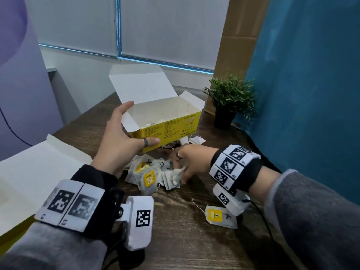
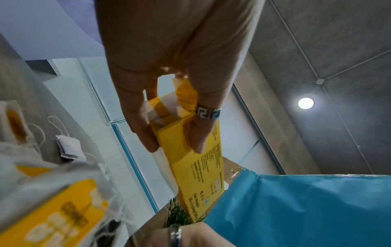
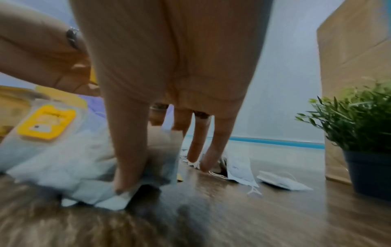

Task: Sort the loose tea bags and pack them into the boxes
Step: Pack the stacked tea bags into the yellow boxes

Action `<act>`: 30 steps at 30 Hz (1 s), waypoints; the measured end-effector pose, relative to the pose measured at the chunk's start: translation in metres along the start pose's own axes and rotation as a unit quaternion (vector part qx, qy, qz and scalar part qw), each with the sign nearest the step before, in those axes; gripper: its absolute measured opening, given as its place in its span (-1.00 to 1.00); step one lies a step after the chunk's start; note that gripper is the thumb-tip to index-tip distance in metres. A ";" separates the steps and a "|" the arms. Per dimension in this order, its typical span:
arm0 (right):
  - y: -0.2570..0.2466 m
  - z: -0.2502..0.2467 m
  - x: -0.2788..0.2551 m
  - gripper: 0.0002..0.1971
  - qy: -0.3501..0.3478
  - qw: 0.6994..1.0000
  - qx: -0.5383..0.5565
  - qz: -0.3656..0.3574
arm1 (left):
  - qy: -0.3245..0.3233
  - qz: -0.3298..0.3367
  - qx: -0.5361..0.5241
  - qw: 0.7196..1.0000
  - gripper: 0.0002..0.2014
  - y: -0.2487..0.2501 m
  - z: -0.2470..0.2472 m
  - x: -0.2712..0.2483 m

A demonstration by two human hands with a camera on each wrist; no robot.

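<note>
1. A lone paper tea bag (image 1: 221, 216) with a square yellow tag lies flat on the dark wood-grain table (image 1: 185, 240), nearest the camera.
2. The right hand (image 1: 190, 162) presses into a crumpled heap of loose tea bags (image 1: 150, 175), fingers closing on white paper; the picture is blurred.
3. The left hand (image 1: 124, 133) grips a yellow cardboard box (image 1: 167, 121), its white flaps open.
4. Beyond stands a spiky green potted plant (image 1: 230, 96).
</note>
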State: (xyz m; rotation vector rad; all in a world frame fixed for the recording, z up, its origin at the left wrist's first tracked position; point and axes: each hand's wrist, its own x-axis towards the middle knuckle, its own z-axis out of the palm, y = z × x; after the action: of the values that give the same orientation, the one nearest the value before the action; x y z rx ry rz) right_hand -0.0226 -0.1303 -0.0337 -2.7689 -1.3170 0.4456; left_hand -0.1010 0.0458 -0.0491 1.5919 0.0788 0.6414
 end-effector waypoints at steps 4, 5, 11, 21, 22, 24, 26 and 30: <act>0.012 0.002 -0.010 -0.78 0.078 0.996 0.047 0.000 | -0.001 -0.001 0.013 1.000 -0.05 -0.002 0.000 0.000; 0.017 0.001 -0.014 -0.79 0.090 0.994 0.068 0.002 | -0.001 0.001 0.015 1.000 -0.05 -0.001 0.001 0.000; 0.036 -0.007 -0.035 -0.60 0.066 0.966 0.249 0.030 | -0.003 -0.012 -0.001 1.000 -0.03 0.000 -0.001 0.000; 0.016 0.003 -0.012 -0.84 -0.037 0.964 0.257 0.055 | -0.004 -0.014 -0.005 1.000 -0.04 -0.002 -0.003 0.002; 0.013 0.005 -0.004 -0.75 -0.020 0.977 0.207 0.051 | -0.003 -0.013 -0.004 1.000 -0.04 -0.002 -0.003 0.002; 0.008 0.007 0.006 -0.57 0.005 0.988 0.138 0.063 | -0.002 -0.013 0.004 1.000 -0.05 -0.003 -0.003 0.002; 0.009 0.007 0.008 -0.57 0.026 0.989 0.133 0.067 | -0.003 -0.018 0.009 1.000 -0.03 -0.004 -0.003 0.002; 0.010 0.004 0.001 -0.76 0.033 0.985 0.160 0.045 | 0.000 -0.019 0.012 1.000 -0.02 -0.001 -0.003 0.001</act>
State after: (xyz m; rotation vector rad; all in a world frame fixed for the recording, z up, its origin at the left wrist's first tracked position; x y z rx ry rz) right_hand -0.0157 -0.1368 -0.0398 -2.5559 -1.0080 0.5142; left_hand -0.1014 0.0491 -0.0503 1.6093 0.1162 0.6137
